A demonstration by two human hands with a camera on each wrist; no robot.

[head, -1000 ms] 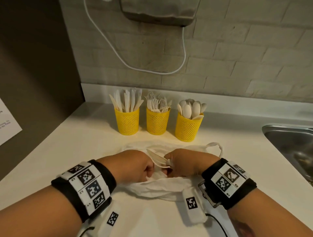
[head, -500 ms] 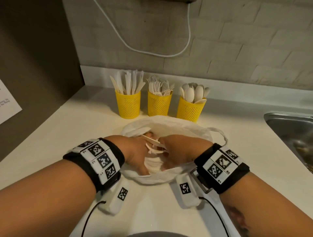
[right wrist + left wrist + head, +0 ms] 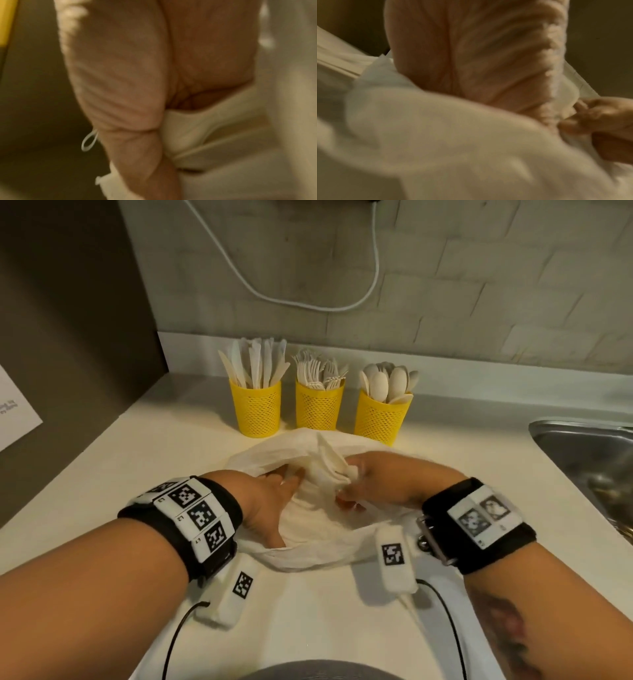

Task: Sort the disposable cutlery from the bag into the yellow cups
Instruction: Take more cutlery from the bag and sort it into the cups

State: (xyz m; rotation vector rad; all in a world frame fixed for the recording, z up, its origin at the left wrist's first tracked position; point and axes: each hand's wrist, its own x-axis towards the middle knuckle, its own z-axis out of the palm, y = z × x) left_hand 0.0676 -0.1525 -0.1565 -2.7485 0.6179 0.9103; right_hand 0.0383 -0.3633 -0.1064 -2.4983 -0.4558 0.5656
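Note:
Three yellow mesh cups stand in a row at the back of the counter. The left cup [image 3: 255,412] holds knives, the middle cup [image 3: 320,409] forks and the right cup [image 3: 382,419] spoons. The white bag [image 3: 308,529] lies crumpled in front of them, with no cutlery showing in it. My left hand [image 3: 284,487] reaches into the bag's mouth with a flat palm [image 3: 471,54]; its fingertips are hidden by the fabric. My right hand [image 3: 356,484] pinches a raised fold of the bag [image 3: 214,135] between thumb and fingers.
A steel sink [image 3: 582,460] is sunk into the counter at the right. A dark panel with a paper sheet [image 3: 13,412] closes off the left. A white cable [image 3: 308,302] hangs on the tiled wall behind the cups.
A second ago both fists gripped the bag with a spoon sticking out between them. Both hands then went into the bag's mouth, the fabric is bunched up, and the spoon no longer shows.

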